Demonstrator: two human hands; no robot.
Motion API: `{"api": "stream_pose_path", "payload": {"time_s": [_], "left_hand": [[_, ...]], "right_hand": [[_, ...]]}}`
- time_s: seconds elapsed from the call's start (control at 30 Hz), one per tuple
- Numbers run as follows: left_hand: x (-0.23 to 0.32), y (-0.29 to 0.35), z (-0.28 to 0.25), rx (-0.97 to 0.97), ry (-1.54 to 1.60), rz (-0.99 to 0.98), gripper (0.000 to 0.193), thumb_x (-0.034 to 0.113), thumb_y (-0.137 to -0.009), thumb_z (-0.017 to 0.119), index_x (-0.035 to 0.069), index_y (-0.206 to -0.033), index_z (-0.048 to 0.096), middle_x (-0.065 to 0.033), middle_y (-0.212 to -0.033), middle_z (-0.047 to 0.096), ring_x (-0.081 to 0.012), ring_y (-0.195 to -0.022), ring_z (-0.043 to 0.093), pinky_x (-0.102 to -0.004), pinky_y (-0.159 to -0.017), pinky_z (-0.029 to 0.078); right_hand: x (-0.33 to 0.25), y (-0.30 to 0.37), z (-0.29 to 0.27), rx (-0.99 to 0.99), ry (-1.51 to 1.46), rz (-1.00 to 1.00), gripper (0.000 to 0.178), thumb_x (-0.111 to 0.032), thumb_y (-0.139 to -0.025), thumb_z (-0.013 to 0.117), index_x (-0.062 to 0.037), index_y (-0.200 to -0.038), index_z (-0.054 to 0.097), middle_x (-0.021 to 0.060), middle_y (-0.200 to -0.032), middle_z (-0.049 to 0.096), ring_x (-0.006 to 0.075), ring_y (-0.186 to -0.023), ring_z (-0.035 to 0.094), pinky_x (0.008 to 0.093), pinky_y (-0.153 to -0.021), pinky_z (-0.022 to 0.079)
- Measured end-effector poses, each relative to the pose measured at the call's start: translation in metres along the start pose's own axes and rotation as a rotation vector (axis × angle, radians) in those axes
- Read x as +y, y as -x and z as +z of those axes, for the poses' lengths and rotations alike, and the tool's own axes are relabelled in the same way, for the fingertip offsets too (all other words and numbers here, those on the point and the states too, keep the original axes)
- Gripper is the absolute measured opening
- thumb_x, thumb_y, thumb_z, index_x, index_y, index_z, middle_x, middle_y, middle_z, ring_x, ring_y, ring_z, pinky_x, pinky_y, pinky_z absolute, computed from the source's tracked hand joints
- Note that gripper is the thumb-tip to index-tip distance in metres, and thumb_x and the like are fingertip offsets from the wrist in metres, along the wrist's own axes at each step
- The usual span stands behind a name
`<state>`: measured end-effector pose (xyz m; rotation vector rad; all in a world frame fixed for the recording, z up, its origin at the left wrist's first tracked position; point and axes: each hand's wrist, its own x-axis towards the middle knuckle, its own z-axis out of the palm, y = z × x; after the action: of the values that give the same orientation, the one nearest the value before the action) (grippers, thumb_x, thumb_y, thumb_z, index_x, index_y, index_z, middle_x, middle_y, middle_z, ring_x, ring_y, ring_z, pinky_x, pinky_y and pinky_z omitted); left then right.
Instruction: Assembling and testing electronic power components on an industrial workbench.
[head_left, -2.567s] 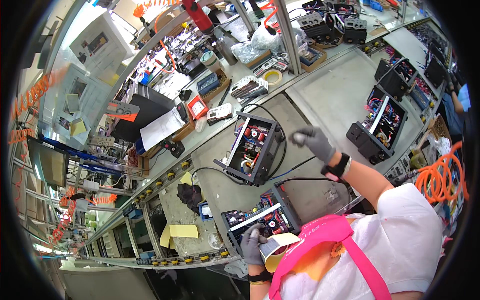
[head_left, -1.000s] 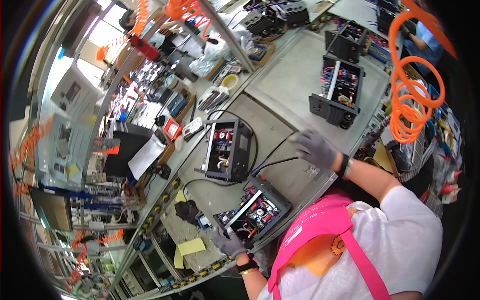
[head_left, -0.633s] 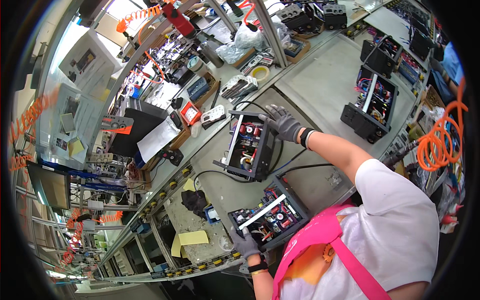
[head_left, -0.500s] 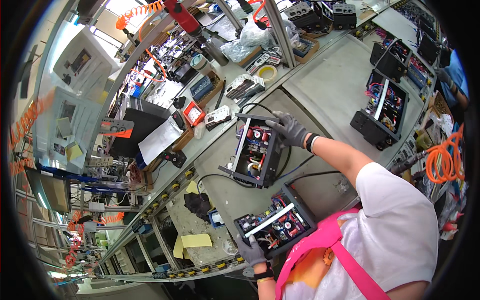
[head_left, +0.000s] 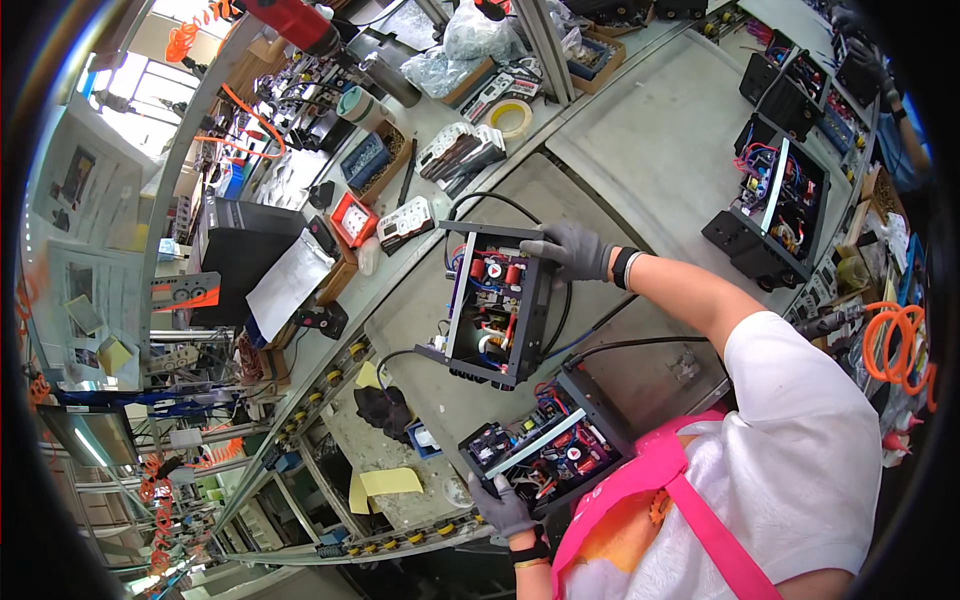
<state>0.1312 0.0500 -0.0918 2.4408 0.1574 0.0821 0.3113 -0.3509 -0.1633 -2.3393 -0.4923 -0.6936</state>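
Moved since the earliest frame: right hand in a grey knit glove (head_left: 570, 252), from mid-air to the upper-right corner of a black, open-topped metal chassis packed with boards and wires (head_left: 492, 310), centre of frame. I log its fingers as laid over the rim and touching; whether they close on it I cannot tell from where I watch.

Item: left hand, matching grey glove (head_left: 503, 507), bottom centre. Contact with the near corner of a second black, open-topped metal chassis crossed by a pale flat bar (head_left: 535, 441). Fingers against the edge; I cannot tell if they clamp.

Item, condition: on both chassis I see red parts and coloured wiring already seated, and a pale bar across each. Tops uncovered; I judge the internal fitting well advanced and the closing-up not done. Smaller connections too small for me to verify.

Item: thick black cable (head_left: 640, 342), running right from the second chassis.

Item: third black open chassis (head_left: 752, 243), upper right, likewise uncovered, no hand on it.

Sundries: crumpled black cloth (head_left: 383, 410) and folded yellow paper sheet (head_left: 390, 481), lower left of centre; roll of yellow tape (head_left: 497, 121), top centre; coiled orange plastic hose (head_left: 877, 345), right edge.
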Motion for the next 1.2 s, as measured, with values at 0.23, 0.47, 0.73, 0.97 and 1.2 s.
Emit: {"api": "stream_pose_path", "payload": {"time_s": [0.23,0.47,0.73,0.97,1.2], "left_hand": [[-0.009,0.002,0.0,0.036,-0.026,0.036,0.045,0.02,-0.086,0.056,-0.003,-0.123,0.045,-0.019,-0.113,0.055,-0.028,-0.102,0.053,-0.036,-0.092,0.039],[-0.01,0.003,0.002,0.017,-0.014,0.016,0.05,0.023,-0.086,0.059,-0.007,-0.122,0.043,-0.0222,-0.116,0.053,-0.0302,-0.105,0.052,-0.0368,-0.094,0.038],[-0.019,0.001,0.002,0.002,0.138,-0.077,0.05,0.024,-0.085,0.061,-0.006,-0.121,0.045,-0.0185,-0.115,0.054,-0.0258,-0.103,0.052,-0.0357,-0.093,0.038],[-0.052,-0.006,0.001,-0.072,0.186,-0.04,0.052,0.025,-0.081,0.064,-0.003,-0.121,0.047,-0.0183,-0.11,0.057,-0.028,-0.1,0.054,-0.0366,-0.09,0.04],[-0.068,-0.004,0.007,-0.019,0.165,0.008,0.039,0.019,-0.081,0.064,0.001,-0.114,0.052,-0.0102,-0.102,0.059,-0.0189,-0.093,0.055,-0.0304,-0.084,0.042]], "right_hand": [[0.019,-0.034,0.004,-0.552,-0.915,1.135,0.106,-0.012,-0.043,0.084,-0.0246,-0.136,0.034,0.0177,-0.111,0.052,0.0361,-0.091,0.056,0.0397,-0.073,0.048],[0.004,-0.006,0.017,0.045,0.01,0.032,0.06,-0.059,-0.079,0.053,-0.0039,-0.103,0.06,0.015,-0.081,0.062,0.0256,-0.076,0.062,0.0356,-0.07,0.048],[-0.026,-0.032,-0.021,-0.28,-0.544,0.854,0.053,-0.052,-0.085,0.05,-0.0014,-0.097,0.06,0.0121,-0.075,0.06,0.0241,-0.073,0.06,0.0338,-0.069,0.046],[-0.076,0.051,-0.002,-0.177,-0.141,0.464,0.035,-0.04,-0.087,0.053,-0.0067,-0.09,0.062,0.0145,-0.084,0.062,0.0352,-0.08,0.059,0.0414,-0.069,0.046],[-0.156,0.031,-0.015,-0.799,-0.139,0.696,0.068,-0.065,-0.067,0.061,-0.0045,-0.097,0.062,0.019,-0.09,0.064,0.033,-0.085,0.062,0.0376,-0.075,0.047]]}}
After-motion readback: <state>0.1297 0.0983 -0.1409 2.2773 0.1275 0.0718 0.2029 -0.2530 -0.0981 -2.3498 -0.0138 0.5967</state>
